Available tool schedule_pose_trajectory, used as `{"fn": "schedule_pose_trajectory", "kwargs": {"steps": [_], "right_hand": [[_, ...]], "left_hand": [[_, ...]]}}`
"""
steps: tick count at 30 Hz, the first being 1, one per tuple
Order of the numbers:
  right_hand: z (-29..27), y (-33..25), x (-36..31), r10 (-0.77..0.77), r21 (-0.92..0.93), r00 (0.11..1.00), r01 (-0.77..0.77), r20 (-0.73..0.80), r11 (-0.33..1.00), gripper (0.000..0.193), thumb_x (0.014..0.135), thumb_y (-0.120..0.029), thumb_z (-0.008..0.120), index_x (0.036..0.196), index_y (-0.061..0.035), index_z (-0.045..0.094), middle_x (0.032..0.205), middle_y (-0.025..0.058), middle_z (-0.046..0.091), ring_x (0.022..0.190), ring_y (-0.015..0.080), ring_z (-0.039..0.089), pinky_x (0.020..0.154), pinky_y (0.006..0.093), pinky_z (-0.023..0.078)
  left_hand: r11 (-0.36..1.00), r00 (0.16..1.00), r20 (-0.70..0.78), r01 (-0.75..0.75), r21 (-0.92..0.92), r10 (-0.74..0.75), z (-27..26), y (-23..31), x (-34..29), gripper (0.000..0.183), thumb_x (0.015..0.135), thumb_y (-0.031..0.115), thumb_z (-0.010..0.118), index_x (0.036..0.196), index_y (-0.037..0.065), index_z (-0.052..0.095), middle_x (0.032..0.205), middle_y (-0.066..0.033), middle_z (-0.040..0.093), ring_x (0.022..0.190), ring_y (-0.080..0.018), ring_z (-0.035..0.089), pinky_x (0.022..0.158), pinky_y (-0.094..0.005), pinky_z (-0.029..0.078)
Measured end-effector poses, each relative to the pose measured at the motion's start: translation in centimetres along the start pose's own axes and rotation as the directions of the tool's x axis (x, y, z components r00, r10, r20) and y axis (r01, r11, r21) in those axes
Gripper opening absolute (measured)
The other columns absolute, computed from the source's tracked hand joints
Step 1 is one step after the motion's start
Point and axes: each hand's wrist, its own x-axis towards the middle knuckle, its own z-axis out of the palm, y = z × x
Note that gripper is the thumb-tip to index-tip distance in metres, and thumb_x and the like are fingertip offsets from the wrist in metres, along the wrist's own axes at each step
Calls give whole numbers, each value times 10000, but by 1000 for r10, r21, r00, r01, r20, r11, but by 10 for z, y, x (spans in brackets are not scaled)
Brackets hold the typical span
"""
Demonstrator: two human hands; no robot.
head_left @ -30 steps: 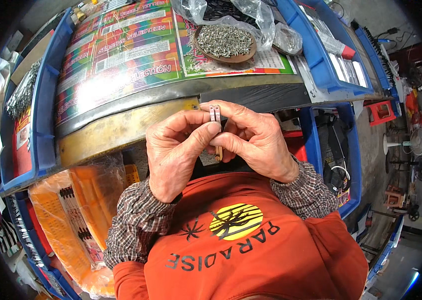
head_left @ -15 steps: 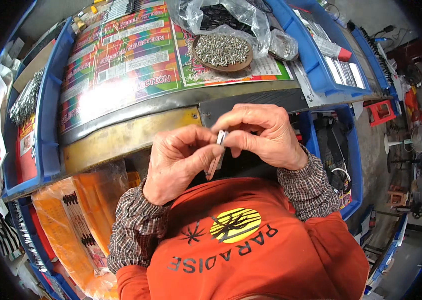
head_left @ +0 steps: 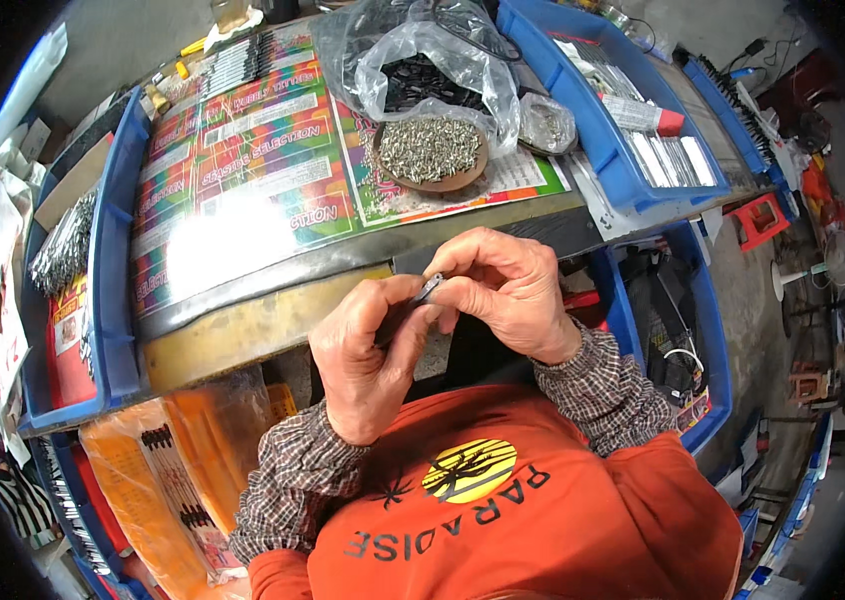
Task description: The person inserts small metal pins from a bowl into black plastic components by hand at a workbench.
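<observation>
In front of my chest, just off the bench edge, both hands are closed around a slim metallic piece (head_left: 429, 289). My left hand (head_left: 363, 350) grips it between thumb and curled fingers. From the other side, my right hand (head_left: 510, 292) pinches its upper end with thumb and forefinger. Only a short grey end shows between the fingertips; the rest is hidden, so its kind is unclear. Beyond the hands, a shallow brown dish (head_left: 478, 172) heaped with small metal pins (head_left: 430, 148) rests on the bench, with a clear plastic bag (head_left: 388, 75) of black parts behind it.
Colourful printed sheets (head_left: 273, 175) cover the bench top. Blue bins stand at left (head_left: 121, 250) and right (head_left: 583, 110), the right one holding flat silver pieces. Below the bench are an orange plastic-wrapped bundle (head_left: 128, 470) and another blue bin (head_left: 713, 400). A red stool (head_left: 758, 222) stands farther right.
The piece has turned: its long body hung below my fingers before, and now just a short end shows. My left hand has rotated and sits slightly lower. The whole view has shifted a little.
</observation>
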Motion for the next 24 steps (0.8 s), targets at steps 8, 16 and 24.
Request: {"fn": "schedule_pose_trajectory", "kwargs": {"steps": [8,16,24], "right_hand": [[-27,-22,29,90,-288,978,-32,188,957,124,859,-40,654,955,34,628,829,49,608,662,92,616,587,212,492],[-82,-14,116,-286,-866,945,273,159,419,137,845,-99,612,896,20,656,796,101,627,670,193,609,625,302,475],[-108,33,179,-204,-968,958,226,202,106,114,781,-103,639,849,-21,679,866,152,631,839,324,622,759,436,483]], "left_hand": [[985,998,-7,-64,163,66,-6,-5,5,171,747,-37,687,898,19,630,739,-117,598,607,-257,577,552,-323,454],[969,995,15,-103,225,102,-17,-14,11,170,735,-50,681,880,18,622,729,-119,584,603,-276,571,544,-334,450],[973,998,-22,-58,225,64,-22,-22,13,152,741,-56,670,879,-3,633,745,-116,607,626,-209,580,581,-275,443]]}}
